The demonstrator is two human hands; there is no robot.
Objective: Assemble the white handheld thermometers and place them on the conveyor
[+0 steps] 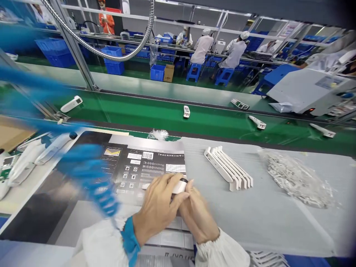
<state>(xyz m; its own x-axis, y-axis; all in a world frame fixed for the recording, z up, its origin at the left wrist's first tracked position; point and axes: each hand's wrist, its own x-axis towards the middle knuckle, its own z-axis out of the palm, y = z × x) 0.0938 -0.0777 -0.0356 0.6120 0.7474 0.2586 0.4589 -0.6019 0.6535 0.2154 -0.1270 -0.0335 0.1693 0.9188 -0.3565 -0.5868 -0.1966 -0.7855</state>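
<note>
A white handheld device [180, 186] with a black end lies between my two hands, above a printed dark sheet [130, 148]. My left hand [160, 205] wraps over it from above, covering most of its body. Against the black end, my right hand [198, 215] has its fingers closed, its thumb and fingertips meeting the left hand's. A blue wristband with a coiled blue cord [94, 178] runs from my left wrist. To the right lies a row of white curved plastic handle parts [228, 168].
A clear bag of small white parts [297, 180] lies at the right. Behind the bench runs a green conveyor belt [155, 115] carrying several white devices. White housings [23, 163] lie at the left. A metal flexible hose [111, 57] hangs overhead. Co-workers sit beyond.
</note>
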